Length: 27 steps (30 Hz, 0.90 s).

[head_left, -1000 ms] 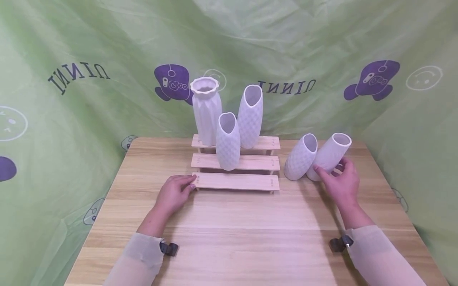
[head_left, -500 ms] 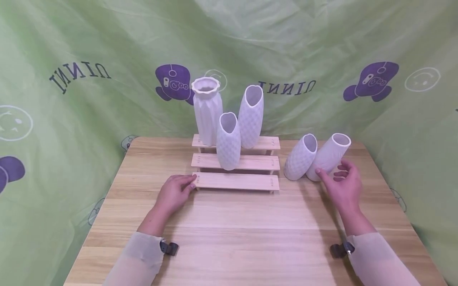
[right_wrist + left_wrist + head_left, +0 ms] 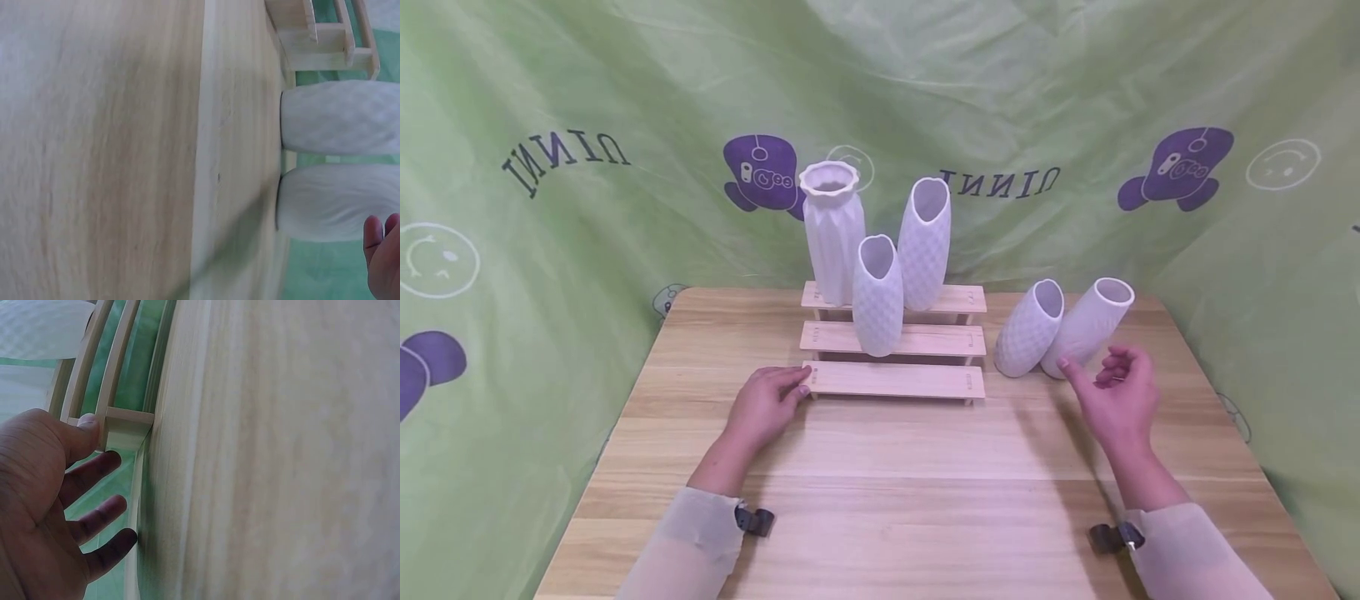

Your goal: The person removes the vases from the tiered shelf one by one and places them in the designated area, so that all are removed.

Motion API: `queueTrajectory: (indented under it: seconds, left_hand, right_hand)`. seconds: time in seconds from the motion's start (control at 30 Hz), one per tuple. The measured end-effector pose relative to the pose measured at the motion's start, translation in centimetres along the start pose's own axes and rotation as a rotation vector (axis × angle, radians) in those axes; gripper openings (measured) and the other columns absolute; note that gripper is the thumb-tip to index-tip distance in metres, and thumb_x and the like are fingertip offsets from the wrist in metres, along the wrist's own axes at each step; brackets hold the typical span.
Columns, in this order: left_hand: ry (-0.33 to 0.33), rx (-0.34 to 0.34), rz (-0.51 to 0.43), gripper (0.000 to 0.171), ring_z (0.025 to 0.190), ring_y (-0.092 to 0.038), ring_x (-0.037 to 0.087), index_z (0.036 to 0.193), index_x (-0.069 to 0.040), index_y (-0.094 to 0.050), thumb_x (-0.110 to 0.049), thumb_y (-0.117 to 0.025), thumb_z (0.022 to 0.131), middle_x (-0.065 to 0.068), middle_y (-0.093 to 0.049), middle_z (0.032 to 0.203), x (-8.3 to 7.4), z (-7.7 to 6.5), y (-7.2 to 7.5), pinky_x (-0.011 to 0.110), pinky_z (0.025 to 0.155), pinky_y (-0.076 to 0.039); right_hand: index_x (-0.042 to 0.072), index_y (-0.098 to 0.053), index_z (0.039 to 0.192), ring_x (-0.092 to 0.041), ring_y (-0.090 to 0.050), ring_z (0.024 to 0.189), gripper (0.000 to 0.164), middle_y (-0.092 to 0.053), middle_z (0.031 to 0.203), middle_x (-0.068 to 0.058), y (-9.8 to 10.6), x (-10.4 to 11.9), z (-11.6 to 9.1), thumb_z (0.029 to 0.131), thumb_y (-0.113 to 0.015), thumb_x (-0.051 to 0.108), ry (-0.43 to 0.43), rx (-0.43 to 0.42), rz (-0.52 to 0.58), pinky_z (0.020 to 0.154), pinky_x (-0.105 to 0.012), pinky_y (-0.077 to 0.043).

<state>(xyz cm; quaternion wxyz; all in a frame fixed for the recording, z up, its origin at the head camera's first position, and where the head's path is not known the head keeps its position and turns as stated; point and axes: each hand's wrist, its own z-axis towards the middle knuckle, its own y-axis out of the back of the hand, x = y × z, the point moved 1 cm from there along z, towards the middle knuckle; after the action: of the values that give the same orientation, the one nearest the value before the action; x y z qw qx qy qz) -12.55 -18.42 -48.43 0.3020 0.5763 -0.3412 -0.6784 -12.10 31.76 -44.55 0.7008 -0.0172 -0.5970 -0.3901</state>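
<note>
My left hand (image 3: 767, 404) pinches the left end of the lowest board of a three-step wooden display stand (image 3: 887, 379). In the left wrist view its thumb (image 3: 81, 434) lies against the board's edge, other fingers spread below. My right hand (image 3: 1120, 400), fingers loosely bent and holding nothing, is just in front of a smooth white vase (image 3: 1090, 325). Left of that vase stands a white diamond-textured vase (image 3: 1028, 333). On the stand's top board are a pleated white vase (image 3: 835, 242) and a textured one (image 3: 925, 250); another textured vase (image 3: 878, 304) is on the middle board.
The stand and the two loose vases occupy the rear part of a wooden table (image 3: 880, 500). Behind it and at both sides hangs a green printed curtain (image 3: 1037, 83). A small black wrist camera (image 3: 754, 522) sits on the left cuff.
My right hand has let go of the smooth vase and drawn slightly back toward the front. The left hand has stayed at the stand, and the vases keep their places.
</note>
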Motion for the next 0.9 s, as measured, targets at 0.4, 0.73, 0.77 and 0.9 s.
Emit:
queueTrajectory:
  seconds: [0.4, 0.73, 0.77, 0.9]
  left_hand:
    - [0.006, -0.003, -0.002, 0.038, 0.131, -0.056, 0.033, 0.137, -0.018, -0.069, -0.025, -0.071, 0.1, 0.003, -0.068, 0.137, 0.3, 0.0, -0.1, 0.053, 0.115, -0.042]
    - [0.0, -0.005, -0.003, 0.037, 0.131, -0.057, 0.033, 0.137, -0.018, -0.069, -0.026, -0.071, 0.1, 0.004, -0.069, 0.137, 0.4, 0.0, -0.3, 0.053, 0.115, -0.042]
    - [0.0, -0.006, -0.001, 0.038, 0.131, -0.057, 0.033, 0.137, -0.018, -0.069, -0.026, -0.071, 0.1, 0.004, -0.069, 0.137, 0.5, 0.0, -0.3, 0.053, 0.115, -0.042]
    - [-0.002, -0.002, 0.005, 0.038, 0.132, -0.056, 0.033, 0.138, -0.018, -0.069, -0.027, -0.071, 0.101, 0.003, -0.068, 0.137, 0.4, 0.0, -0.3, 0.053, 0.115, -0.041]
  right_hand:
    - [0.003, -0.055, 0.121, -0.012, -0.054, 0.078, 0.063, -0.053, 0.096, 0.003, -0.6, 1.4, -0.9, 0.076, -0.095, 0.022, 0.022, 0.012, 0.052, 0.07, -0.01, -0.047]
    - [-0.002, -0.054, 0.116, -0.013, -0.054, 0.073, 0.06, -0.054, 0.091, -0.001, -1.5, 2.4, -1.5, 0.076, -0.095, 0.017, 0.088, 0.018, 0.077, 0.067, -0.008, -0.048]
    - [-0.001, -0.054, 0.115, -0.013, -0.054, 0.073, 0.059, -0.054, 0.091, -0.001, -1.6, 2.4, -1.5, 0.077, -0.094, 0.017, 0.095, 0.02, 0.079, 0.067, -0.008, -0.048]
    - [-0.001, -0.054, 0.115, -0.018, -0.056, 0.074, 0.057, -0.053, 0.09, 0.0, -1.9, 2.8, -1.7, 0.077, -0.094, 0.015, 0.117, 0.025, 0.09, 0.066, -0.009, -0.049]
